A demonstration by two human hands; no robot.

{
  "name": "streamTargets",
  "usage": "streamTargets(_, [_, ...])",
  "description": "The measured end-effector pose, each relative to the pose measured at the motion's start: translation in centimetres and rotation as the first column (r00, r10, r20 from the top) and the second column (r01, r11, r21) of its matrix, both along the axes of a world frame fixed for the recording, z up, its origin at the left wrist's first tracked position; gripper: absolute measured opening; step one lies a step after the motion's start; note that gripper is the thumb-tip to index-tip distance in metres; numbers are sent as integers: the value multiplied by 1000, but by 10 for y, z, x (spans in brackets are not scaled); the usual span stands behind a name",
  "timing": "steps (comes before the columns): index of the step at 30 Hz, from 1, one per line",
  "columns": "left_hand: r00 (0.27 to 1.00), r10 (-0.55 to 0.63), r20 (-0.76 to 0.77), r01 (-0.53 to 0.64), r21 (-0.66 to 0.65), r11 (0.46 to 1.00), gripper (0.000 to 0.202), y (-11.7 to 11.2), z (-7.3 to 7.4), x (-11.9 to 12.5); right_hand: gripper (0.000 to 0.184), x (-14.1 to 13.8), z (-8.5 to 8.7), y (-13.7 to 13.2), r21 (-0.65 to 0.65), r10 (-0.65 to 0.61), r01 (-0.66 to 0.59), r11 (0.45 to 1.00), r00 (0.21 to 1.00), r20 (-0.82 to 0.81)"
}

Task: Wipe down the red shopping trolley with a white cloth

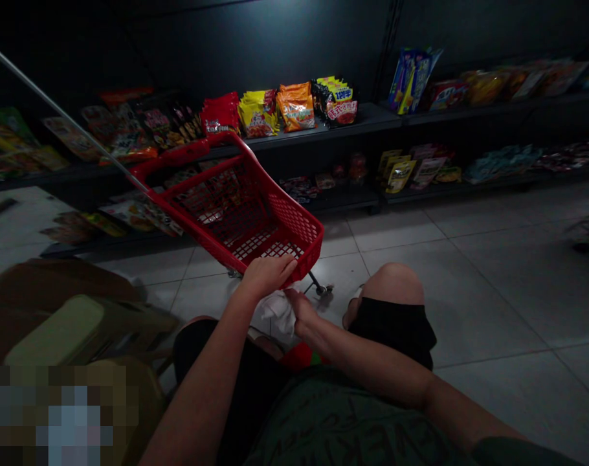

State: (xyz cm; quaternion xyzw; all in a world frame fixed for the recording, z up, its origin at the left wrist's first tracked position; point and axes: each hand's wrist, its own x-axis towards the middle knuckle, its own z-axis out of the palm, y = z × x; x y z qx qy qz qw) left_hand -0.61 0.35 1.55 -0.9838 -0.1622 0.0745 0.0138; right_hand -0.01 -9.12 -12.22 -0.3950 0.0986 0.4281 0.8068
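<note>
My left hand (268, 275) lies over the near rim of a red plastic shopping basket (275, 223), its fingers curled on the edge. The basket stands on small wheels and tilts, with a long metal pull handle (66, 116) running to the upper left. My right hand (300, 312) sits just below the rim, its fingers pressed into a crumpled white cloth (272, 316). The cloth lies on my lap, between my hands, and its lower part is partly hidden.
Low dark shelves (323, 129) hold rows of bright snack and noodle packets behind the basket. Grey floor tiles (469, 291) stretch to the right. A brown chair or stool (56, 323) stands at the lower left. A wire cart (588, 236) shows at the right edge.
</note>
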Motion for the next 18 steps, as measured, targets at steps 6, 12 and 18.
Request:
streamTargets(6, [999,3,-34,-5,-73,997,57,4,-1,6,44,62,33,-4,18,-223,223,975,964,142])
streamTargets(12, [998,59,-7,-59,-152,987,55,2,2,10,39,94,21,-6,-126,-328,380,916,893,308])
streamTargets(18, [999,34,-18,-36,-101,994,52,4,3,7,36,8,-4,-20,-124,151,-128,984,967,204])
